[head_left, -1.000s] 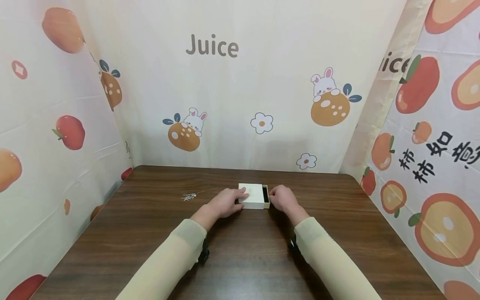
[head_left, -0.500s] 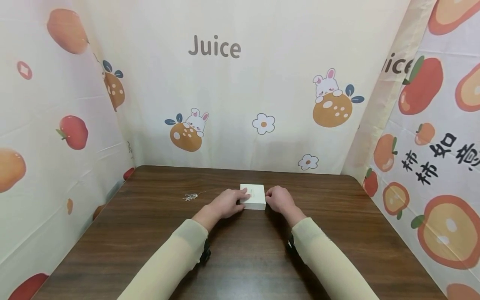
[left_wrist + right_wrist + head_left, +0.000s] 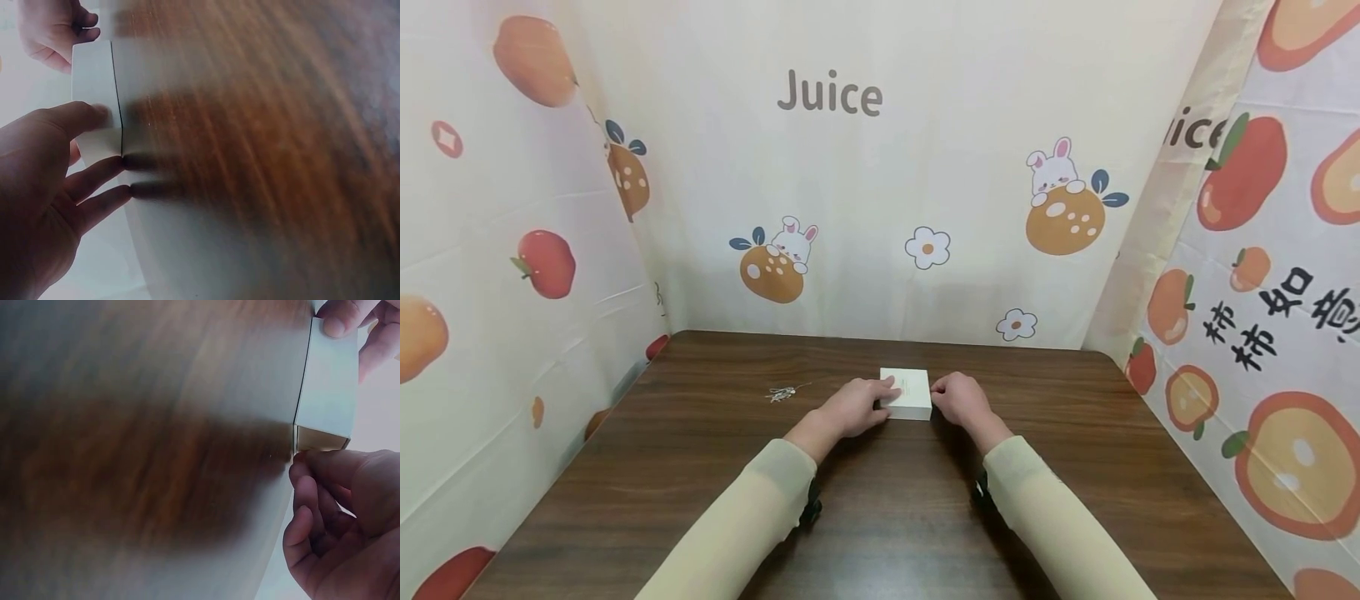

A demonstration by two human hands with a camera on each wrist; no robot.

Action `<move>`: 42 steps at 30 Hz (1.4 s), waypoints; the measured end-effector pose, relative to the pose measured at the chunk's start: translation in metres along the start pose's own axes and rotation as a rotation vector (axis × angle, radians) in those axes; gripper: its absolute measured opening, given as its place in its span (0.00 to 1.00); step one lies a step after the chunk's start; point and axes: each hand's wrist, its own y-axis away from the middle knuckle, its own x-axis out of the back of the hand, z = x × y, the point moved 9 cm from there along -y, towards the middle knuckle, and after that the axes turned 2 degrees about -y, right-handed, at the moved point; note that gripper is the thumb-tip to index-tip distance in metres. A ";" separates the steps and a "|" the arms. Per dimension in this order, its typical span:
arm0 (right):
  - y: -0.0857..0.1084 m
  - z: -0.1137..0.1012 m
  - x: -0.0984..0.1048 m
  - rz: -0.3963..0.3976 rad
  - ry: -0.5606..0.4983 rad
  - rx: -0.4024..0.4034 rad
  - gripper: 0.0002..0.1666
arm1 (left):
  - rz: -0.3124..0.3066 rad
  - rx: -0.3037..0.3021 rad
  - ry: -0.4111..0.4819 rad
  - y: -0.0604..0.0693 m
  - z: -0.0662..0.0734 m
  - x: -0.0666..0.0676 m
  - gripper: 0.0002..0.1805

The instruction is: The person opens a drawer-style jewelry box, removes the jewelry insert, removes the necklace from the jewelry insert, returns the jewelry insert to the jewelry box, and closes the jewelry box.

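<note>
A small cream-white sliding drawer box point(image 3: 912, 387) lies flat on the brown table, its drawer pushed in. My left hand point(image 3: 852, 407) grips its left end, thumb on the near side and fingers over the top. In the left wrist view, that thumb presses the side of the box point(image 3: 94, 75). At the other end, my right hand point(image 3: 962, 398) has curled fingers touching the end face. The right wrist view shows the drawer's tan end point(image 3: 322, 439) just beside my right fingertips point(image 3: 301, 460); whether they pinch a tab is hidden.
A thin silvery chain, like a necklace point(image 3: 782, 393), lies in a loose heap left of my left hand. The wood-grain table point(image 3: 880, 517) ends at a back edge before a fruit-printed curtain point(image 3: 865, 167). Similar curtains hang on both sides.
One second ago the drawer stuck out a little to the right, showing a dark inside. It has slid in, with my right hand moving left against it. My left hand keeps its hold.
</note>
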 end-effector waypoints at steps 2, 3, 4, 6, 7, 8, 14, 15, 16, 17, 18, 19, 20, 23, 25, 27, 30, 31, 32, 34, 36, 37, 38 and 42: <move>-0.001 0.000 0.001 0.004 0.007 0.003 0.13 | 0.005 -0.001 -0.007 0.000 0.000 0.001 0.27; -0.001 0.000 0.001 0.006 0.011 0.005 0.13 | 0.009 0.000 -0.012 0.000 0.001 0.002 0.27; -0.001 -0.001 0.002 0.009 0.016 0.009 0.13 | 0.014 0.000 -0.018 0.000 0.002 0.002 0.27; -0.001 -0.001 0.002 0.012 0.017 0.014 0.13 | 0.026 -0.001 -0.041 0.000 0.004 0.004 0.27; -0.001 -0.001 0.002 0.013 0.019 0.017 0.13 | 0.029 0.000 -0.054 0.001 0.005 0.004 0.27; -0.001 -0.001 0.002 0.012 0.019 0.019 0.13 | 0.028 0.004 -0.069 0.001 0.006 0.004 0.27; 0.003 0.008 -0.006 -0.016 -0.010 0.020 0.12 | -0.043 0.046 -0.140 0.004 0.012 -0.005 0.32; 0.004 0.010 -0.007 -0.024 -0.019 0.024 0.12 | -0.056 0.052 -0.144 0.005 0.013 -0.007 0.33; 0.006 0.011 -0.007 -0.027 -0.026 0.035 0.13 | -0.066 0.056 -0.151 0.006 0.014 -0.009 0.34; 0.007 0.012 -0.007 -0.028 -0.028 0.047 0.13 | -0.073 0.060 -0.157 0.006 0.014 -0.010 0.35; 0.008 0.014 -0.006 -0.030 -0.033 0.055 0.13 | -0.077 0.062 -0.167 0.007 0.015 -0.011 0.35; 0.009 0.016 -0.003 -0.030 -0.040 0.062 0.13 | -0.075 0.064 -0.182 0.008 0.015 -0.012 0.36; 0.009 0.018 0.000 -0.028 -0.052 0.063 0.14 | -0.070 0.067 -0.202 0.008 0.016 -0.011 0.36; 0.010 0.024 0.012 -0.021 -0.077 0.046 0.15 | -0.021 0.082 -0.283 0.011 0.024 -0.006 0.37; 0.009 0.027 0.019 -0.020 -0.093 0.033 0.16 | 0.025 0.093 -0.336 0.012 0.034 -0.003 0.38; 0.010 0.028 0.024 -0.024 -0.097 0.028 0.16 | 0.050 0.105 -0.376 0.016 0.047 -0.004 0.39; 0.010 0.029 0.028 -0.029 -0.097 0.028 0.17 | 0.033 0.136 -0.399 0.020 0.064 -0.012 0.41; 0.011 0.029 0.029 -0.032 -0.097 0.026 0.17 | 0.017 0.152 -0.405 0.021 0.067 -0.016 0.42; 0.011 0.029 0.029 -0.031 -0.095 0.027 0.17 | 0.002 0.171 -0.405 0.022 0.069 -0.018 0.43; 0.011 0.030 0.029 -0.030 -0.096 0.022 0.17 | -0.016 0.209 -0.402 0.022 0.070 -0.023 0.44; 0.012 0.031 0.030 -0.029 -0.102 0.016 0.16 | -0.026 0.242 -0.401 0.018 0.066 -0.025 0.46; 0.012 0.031 0.030 -0.029 -0.103 0.014 0.16 | -0.027 0.255 -0.395 0.016 0.063 -0.026 0.47; 0.012 0.032 0.029 -0.030 -0.105 0.009 0.16 | -0.027 0.265 -0.385 0.014 0.060 -0.027 0.47; 0.014 0.035 0.028 -0.034 -0.102 -0.008 0.16 | -0.024 0.286 -0.348 0.003 0.045 -0.028 0.48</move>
